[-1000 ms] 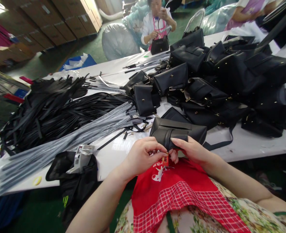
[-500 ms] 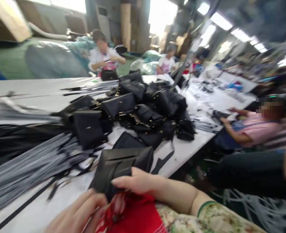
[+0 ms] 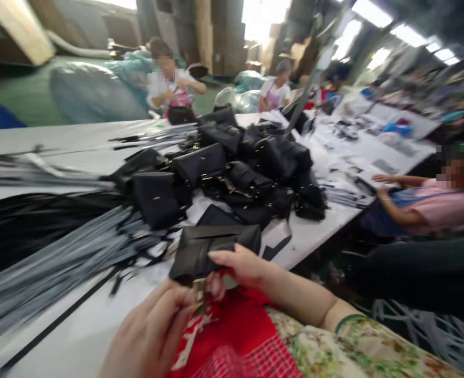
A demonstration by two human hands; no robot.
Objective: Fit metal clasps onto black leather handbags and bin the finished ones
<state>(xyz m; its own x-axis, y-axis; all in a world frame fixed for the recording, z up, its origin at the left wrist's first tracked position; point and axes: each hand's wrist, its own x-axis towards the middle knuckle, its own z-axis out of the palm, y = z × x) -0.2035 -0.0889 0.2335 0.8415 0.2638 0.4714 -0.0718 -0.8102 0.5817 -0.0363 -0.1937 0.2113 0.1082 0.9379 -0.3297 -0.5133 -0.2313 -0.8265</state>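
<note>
A small black handbag (image 3: 216,244) is held at the table's near edge, just in front of my red apron. My right hand (image 3: 242,268) grips it, thumb lying across its upper face and fingers curled beneath its near side. Close by on the left, my left hand (image 3: 153,325) is closed in a pinch at a small brass-coloured metal piece (image 3: 199,289) beside the bag's near edge. Whether that piece is fixed to the bag I cannot tell. Just beyond, a heap of similar black bags (image 3: 200,163) with gold-coloured fittings covers the middle of the table.
Long grey strips (image 3: 70,262) and black strips (image 3: 39,226) lie across the white table (image 3: 78,331) on the left. A slanted pole (image 3: 305,100) rises behind the heap. Co-workers sit across the table, and a person in pink (image 3: 440,210) works at the right edge.
The bag and both hands now appear farther right and a little higher in view. The brass-coloured piece now shows at my left fingertips. My right hand keeps its grip on the bag.
</note>
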